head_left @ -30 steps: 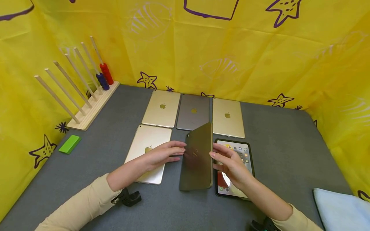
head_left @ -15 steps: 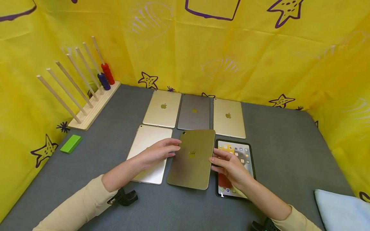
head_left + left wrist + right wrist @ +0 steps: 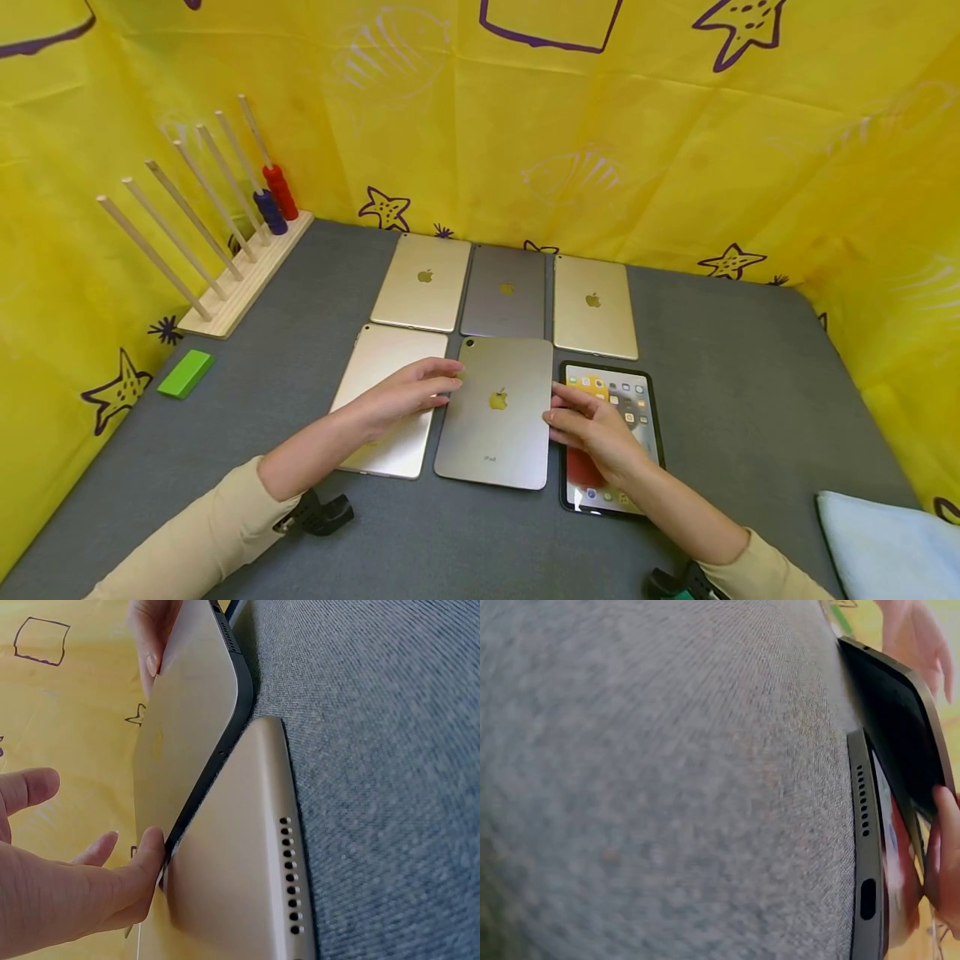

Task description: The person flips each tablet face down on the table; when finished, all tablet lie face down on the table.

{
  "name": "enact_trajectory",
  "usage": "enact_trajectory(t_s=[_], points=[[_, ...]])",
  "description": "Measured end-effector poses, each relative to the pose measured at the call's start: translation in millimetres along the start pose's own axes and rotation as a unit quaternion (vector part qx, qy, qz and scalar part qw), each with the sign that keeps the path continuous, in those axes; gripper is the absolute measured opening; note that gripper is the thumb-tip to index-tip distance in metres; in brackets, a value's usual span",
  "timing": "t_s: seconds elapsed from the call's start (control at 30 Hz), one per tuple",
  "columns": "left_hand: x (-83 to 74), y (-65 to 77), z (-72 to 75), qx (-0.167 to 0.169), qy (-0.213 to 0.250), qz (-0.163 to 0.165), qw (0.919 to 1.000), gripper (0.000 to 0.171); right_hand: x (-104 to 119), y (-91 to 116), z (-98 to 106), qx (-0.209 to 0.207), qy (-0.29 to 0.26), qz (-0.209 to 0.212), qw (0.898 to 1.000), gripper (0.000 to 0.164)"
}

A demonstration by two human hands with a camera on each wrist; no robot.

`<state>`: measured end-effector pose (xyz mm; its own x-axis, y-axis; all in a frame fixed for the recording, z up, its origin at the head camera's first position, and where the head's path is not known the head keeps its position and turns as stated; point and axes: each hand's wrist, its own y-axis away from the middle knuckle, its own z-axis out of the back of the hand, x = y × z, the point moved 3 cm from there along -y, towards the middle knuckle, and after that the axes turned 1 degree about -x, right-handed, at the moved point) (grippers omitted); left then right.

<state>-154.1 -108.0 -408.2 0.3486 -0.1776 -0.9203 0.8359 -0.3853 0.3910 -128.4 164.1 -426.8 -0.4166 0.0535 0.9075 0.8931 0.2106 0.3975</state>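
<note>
A grey tablet (image 3: pixel 491 433) with an apple logo on its back lies back-up and tilted, its right side raised. My right hand (image 3: pixel 600 425) pinches that raised edge between thumb and fingers. In the right wrist view its dark screen (image 3: pixel 889 705) faces down and the thumb (image 3: pixel 945 802) lies on the edge. My left hand (image 3: pixel 408 392) reaches over a pale gold tablet (image 3: pixel 386 454), its fingertips at the grey tablet's left edge. In the left wrist view a fingertip (image 3: pixel 152 844) touches that edge. A lit tablet (image 3: pixel 648 442) lies screen-up under my right hand.
Behind lie a gold tablet (image 3: pixel 420 287), a dark grey one (image 3: pixel 504 304) and another gold one (image 3: pixel 595 325). A wooden peg rack (image 3: pixel 247 267) and a green block (image 3: pixel 185 374) stand at left. A light blue cloth (image 3: pixel 870 542) lies front right.
The grey tablet has gone from nearly upright to almost flat, its back turning up to face the head camera. My left hand has drawn slightly left; my right hand keeps its grip.
</note>
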Motion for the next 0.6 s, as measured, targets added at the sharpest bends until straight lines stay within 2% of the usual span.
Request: enact_trajectory(t_s=[0.17,0.43,0.6], points=[[0.2,0.3,0.2,-0.004,0.004,0.001,1.0000,0.055,-1.7,-0.2,-2.3,0.001,0.029,0.006,1.000,0.065],[0.8,1.2,0.1,-0.010,0.009,0.004,0.9999,0.055,-1.1,1.0,-4.6,0.005,0.036,0.006,0.999,0.067],[0.4,2.2,-0.4,-0.011,0.010,0.004,0.9999,0.053,-0.2,1.7,-5.9,0.011,0.061,0.007,0.998,0.067]])
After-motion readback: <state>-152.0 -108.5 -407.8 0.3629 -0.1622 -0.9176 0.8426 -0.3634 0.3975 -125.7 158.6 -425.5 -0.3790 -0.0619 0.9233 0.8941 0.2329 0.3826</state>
